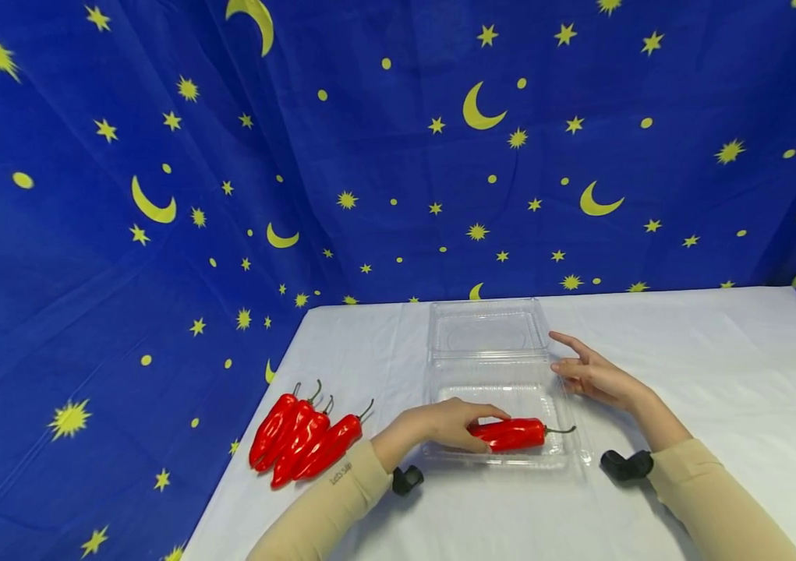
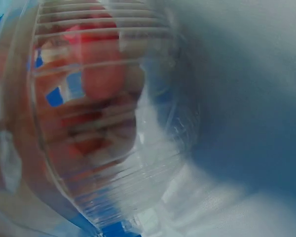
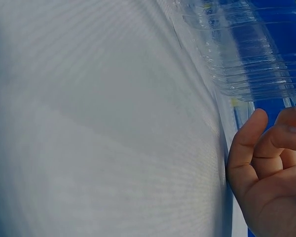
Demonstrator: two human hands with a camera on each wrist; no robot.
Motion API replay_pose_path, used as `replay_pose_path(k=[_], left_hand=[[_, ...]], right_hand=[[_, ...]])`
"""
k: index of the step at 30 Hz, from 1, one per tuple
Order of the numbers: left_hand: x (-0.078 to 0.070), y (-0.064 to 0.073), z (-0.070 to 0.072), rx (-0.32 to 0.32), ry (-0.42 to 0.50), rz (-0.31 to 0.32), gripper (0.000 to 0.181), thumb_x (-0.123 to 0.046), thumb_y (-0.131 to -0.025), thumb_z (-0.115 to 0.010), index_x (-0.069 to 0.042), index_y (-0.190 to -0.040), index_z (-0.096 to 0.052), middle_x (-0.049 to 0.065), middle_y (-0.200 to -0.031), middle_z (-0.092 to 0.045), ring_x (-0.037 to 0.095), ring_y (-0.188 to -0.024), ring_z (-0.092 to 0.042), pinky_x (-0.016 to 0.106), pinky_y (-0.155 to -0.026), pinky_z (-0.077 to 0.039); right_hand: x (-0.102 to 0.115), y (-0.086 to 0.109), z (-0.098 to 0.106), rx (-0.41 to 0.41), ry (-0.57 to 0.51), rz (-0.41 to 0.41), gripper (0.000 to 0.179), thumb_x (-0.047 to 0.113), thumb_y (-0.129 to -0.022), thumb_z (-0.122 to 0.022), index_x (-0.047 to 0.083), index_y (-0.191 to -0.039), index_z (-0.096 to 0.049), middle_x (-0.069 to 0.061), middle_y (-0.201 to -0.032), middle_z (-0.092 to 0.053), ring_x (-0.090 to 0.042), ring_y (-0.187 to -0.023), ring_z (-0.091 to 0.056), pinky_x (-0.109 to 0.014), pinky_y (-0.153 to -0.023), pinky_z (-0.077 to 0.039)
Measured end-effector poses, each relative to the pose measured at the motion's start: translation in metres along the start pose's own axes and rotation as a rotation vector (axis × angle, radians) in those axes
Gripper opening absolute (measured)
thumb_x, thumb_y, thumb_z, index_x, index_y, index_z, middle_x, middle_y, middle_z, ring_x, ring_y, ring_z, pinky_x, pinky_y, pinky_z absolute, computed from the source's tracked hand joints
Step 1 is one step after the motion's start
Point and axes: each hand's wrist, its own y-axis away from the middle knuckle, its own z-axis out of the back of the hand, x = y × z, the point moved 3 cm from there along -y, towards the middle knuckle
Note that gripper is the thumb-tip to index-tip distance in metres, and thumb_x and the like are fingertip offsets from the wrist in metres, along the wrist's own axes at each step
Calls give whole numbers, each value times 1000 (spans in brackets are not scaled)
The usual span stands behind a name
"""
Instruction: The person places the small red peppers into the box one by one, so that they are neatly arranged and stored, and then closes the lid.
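L hand [image 1: 455, 425] gripped red pepper [image 1: 518, 434] inside open clear container [image 1: 503, 395], R hand [image 1: 601, 380] relaxed & empty alongside; pepper was prob. best laid flat, w/ stem [image 1: 560, 430] tucked in, before release

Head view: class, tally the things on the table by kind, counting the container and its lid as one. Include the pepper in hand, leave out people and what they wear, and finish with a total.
Red peppers: 5 (4 lying together, 1 held in the left hand)
Clear plastic container, lid open: 1
Total: 6
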Motion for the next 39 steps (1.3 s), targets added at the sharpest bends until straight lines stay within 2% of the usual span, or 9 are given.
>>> replay_pose_path(k=[3, 7, 15, 20, 25, 28, 33, 39], left_hand=[[-1, -1, 0, 13, -24, -6, 56, -24, -85, -69, -30, -137, -49, -8, -95, -59, 4, -79, -50, 20, -72, -42], [-1, -2, 0, 19, -71, -52, 55, -23, -86, -70, -26, -137, -50, -7, -84, -54, 3, -75, -48, 18, -66, -40], [-2, 0, 1, 11, -90, -78, 53, -24, -87, -69, -25, -136, -52, -8, -88, -55, 0, -80, -50, 16, -69, -40], [-5, 6, 9, -37, -33, -108, 55, -28, -87, -69, -23, -138, -49, -3, -97, -56, 0, -82, -53, 17, -73, -42], [-9, 17, 26, -111, 60, -136, 58, -28, -88, -68, -23, -141, -45, 5, -104, -57, 3, -83, -56, 18, -73, -45], [-11, 26, 39, -170, 93, -169, 61, -29, -88, -68, -23, -143, -43, 5, -105, -57, 5, -83, -56, 18, -72, -46], [-14, 47, 58, -308, 123, -227, 63, -31, -87, -69, -21, -143, -43, -2, -102, -55, 6, -84, -55, 19, -73, -47], [-9, 79, 77, -485, 192, -210, 61, -34, -88, -67, -28, -143, -41, -5, -100, -53, 9, -85, -54, 24, -76, -48]], right_hand=[[1, 0, -1, 10, 3, 3, 80, 12, -95, -56, 14, -152, 1, -9, -87, -45, -13, -69, -46, -26, -61, -43], [1, -1, -1, 19, 0, 3, 80, 12, -95, -55, 14, -152, 1, -9, -88, -46, -13, -70, -46, -25, -62, -43], [3, -1, -2, 12, 19, 0, 80, 14, -95, -56, 15, -152, 0, -10, -89, -46, -13, -70, -46, -26, -63, -45], [3, -1, -1, 9, 26, -3, 81, 15, -95, -57, 14, -152, 0, -9, -89, -45, -13, -70, -46, -26, -64, -45], [3, -1, 0, -11, 14, -15, 81, 15, -94, -58, 17, -152, -2, -9, -88, -45, -13, -69, -46, -26, -63, -44], [2, -1, 0, -15, 6, -17, 81, 14, -94, -58, 17, -152, -2, -8, -88, -45, -13, -68, -46, -26, -62, -44], [1, -1, 1, -8, 6, -17, 81, 15, -94, -58, 18, -152, -2, -7, -84, -45, -13, -66, -44, -25, -60, -41], [-1, -1, 2, 13, 2, -8, 80, 14, -95, -56, 18, -152, 0, -5, -80, -45, -14, -65, -43, -26, -59, -40]])
